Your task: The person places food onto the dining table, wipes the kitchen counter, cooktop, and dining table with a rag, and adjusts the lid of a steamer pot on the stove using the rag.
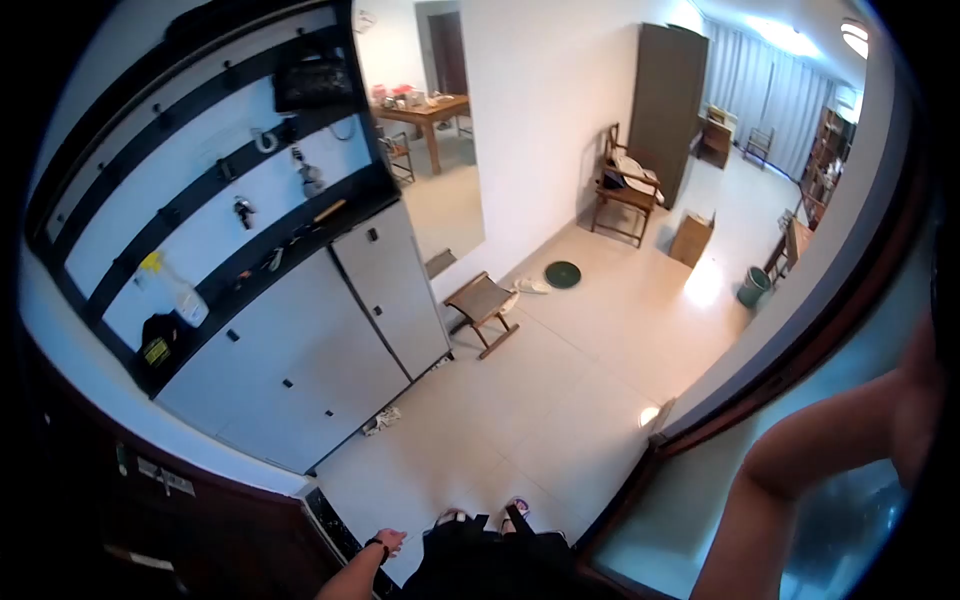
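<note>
Observed left hand (392,541) loosely open, apparently empty, lowered near door (230,530) at lower left. Cannot tell state of right hand: out of view beyond bent arm (770,470). Noted bottle (185,297) upright on cabinet (290,340), bag (312,85) hung on rack (190,92), presumably for ready reach.

A dark band (377,549) circles the wrist of the left hand (393,541). The left forearm (350,578) and right arm (780,465) show no sleeve. Black clothing (490,568) covers the body, two dark strips (515,519) at its edge; the footwear (519,505) is partly hidden, with pale and purplish parts.
</note>
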`<state>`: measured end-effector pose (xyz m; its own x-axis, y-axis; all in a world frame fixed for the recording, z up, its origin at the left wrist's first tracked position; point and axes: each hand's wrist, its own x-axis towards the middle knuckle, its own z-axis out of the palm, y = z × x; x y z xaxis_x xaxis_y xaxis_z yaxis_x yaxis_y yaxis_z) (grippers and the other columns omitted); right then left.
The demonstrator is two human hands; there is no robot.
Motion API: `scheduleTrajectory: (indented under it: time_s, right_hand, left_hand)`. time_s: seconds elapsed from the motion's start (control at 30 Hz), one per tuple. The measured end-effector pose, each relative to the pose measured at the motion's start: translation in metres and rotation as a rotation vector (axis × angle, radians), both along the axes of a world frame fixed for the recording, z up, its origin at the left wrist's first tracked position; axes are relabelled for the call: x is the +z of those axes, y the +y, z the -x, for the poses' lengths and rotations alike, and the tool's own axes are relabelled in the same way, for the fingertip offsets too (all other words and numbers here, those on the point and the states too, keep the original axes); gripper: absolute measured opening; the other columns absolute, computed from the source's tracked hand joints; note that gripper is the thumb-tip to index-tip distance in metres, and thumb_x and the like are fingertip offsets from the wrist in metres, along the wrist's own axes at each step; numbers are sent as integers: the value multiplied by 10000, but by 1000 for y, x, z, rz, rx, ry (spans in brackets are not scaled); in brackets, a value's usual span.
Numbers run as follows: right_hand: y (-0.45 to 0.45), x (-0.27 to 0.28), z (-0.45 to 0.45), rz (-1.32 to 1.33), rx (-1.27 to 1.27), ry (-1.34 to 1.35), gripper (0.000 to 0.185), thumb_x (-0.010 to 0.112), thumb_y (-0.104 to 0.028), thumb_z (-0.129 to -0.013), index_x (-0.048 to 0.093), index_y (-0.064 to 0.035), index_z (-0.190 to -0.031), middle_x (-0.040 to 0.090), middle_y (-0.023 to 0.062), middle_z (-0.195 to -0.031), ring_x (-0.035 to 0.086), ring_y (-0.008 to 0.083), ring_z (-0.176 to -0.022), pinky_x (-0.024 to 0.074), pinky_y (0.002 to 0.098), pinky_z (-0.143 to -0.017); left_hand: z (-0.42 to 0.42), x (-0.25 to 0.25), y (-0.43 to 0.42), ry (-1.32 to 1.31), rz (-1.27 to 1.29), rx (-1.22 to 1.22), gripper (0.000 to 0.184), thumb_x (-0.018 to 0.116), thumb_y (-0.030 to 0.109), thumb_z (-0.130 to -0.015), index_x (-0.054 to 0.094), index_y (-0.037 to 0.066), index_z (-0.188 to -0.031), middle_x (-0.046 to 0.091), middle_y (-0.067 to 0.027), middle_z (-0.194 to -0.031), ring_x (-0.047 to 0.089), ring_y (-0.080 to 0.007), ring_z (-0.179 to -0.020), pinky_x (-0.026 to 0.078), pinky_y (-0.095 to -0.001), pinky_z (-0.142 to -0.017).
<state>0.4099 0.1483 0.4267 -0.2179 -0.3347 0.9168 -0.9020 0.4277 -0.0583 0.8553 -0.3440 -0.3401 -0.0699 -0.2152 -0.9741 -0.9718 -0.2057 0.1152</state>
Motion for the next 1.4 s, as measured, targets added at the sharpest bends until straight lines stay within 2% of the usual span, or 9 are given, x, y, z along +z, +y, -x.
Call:
scheduleTrajectory:
  time_s: [0.1,0.27,0.33,0.4,0.5,0.57,0.9,1.07,1.4]
  right_hand:
    - [-15,-20,49,-107,-14,-18,757,732,-504,-885,504,-54,-1448,510,293,-1440,597,394,-1264,502,509,-1057]
    - [14,-64,59,-167,-110,-38,836,724,-550,-884,465,-60,-1509,477,304,-1491,582,404,-1297,494,520,-1075]
    - [-1,-96,17,-114,-637,-5,866,827,-489,-830,473,-66,-1497,506,286,-1463,623,391,-1241,510,504,-1054]
    - [-18,-133,-19,-7,-910,69,797,851,-444,-820,527,-65,-1441,575,228,-1406,653,373,-1185,526,500,-1028]
    - [-37,-120,-72,296,-794,-176,646,877,-392,-804,647,-66,-1311,646,184,-1316,698,339,-1087,557,480,-983]
    - [-37,-141,-132,281,-994,-171,579,796,-460,-882,651,-25,-1236,649,227,-1245,704,287,-988,606,397,-816]
    - [-67,-222,-486,1015,-1472,-6,256,738,-184,-932,716,14,-1093,726,161,-1034,712,235,-902,593,338,-787]
    - [-30,-276,-653,1440,-1548,-9,172,659,5,-948,686,46,-1113,724,111,-1030,692,164,-895,557,294,-800]
    - [142,-341,-853,1671,-1393,-210,182,662,-96,-989,678,21,-1128,733,107,-1029,711,160,-864,551,276,-748]
  left_hand:
    - [113,34,-19,-7,44,3,485,712,419,-958,586,90,-1292,675,-90,-1193,674,-261,-1051,582,-471,-860]
    - [376,52,-16,592,-122,-391,446,695,402,-978,609,90,-1284,699,-53,-1131,693,-200,-958,592,-375,-782]
    - [498,101,-1,741,-215,-598,447,682,392,-989,601,84,-1302,695,-69,-1167,689,-195,-990,584,-363,-800]
    - [594,145,37,810,-324,-830,450,677,386,-993,595,80,-1312,693,-79,-1187,686,-193,-1007,579,-356,-811]
    - [689,197,142,904,-500,-1121,451,655,365,-1009,572,72,-1341,682,-99,-1218,676,-190,-1037,568,-348,-843]
    - [697,212,220,957,-650,-1263,452,636,348,-1021,549,68,-1365,674,-111,-1234,667,-192,-1065,562,-348,-858]
    - [276,306,482,688,-1550,-2228,509,713,218,-982,512,60,-1422,640,-91,-1283,628,-184,-1136,527,-333,-971]
    - [77,334,582,639,-1596,-2184,499,645,143,-1019,445,72,-1470,605,-98,-1340,636,-173,-1136,548,-334,-952]
    - [-141,370,758,639,-1567,-1993,522,648,170,-1019,428,72,-1482,605,-136,-1333,652,-195,-1145,570,-314,-883]
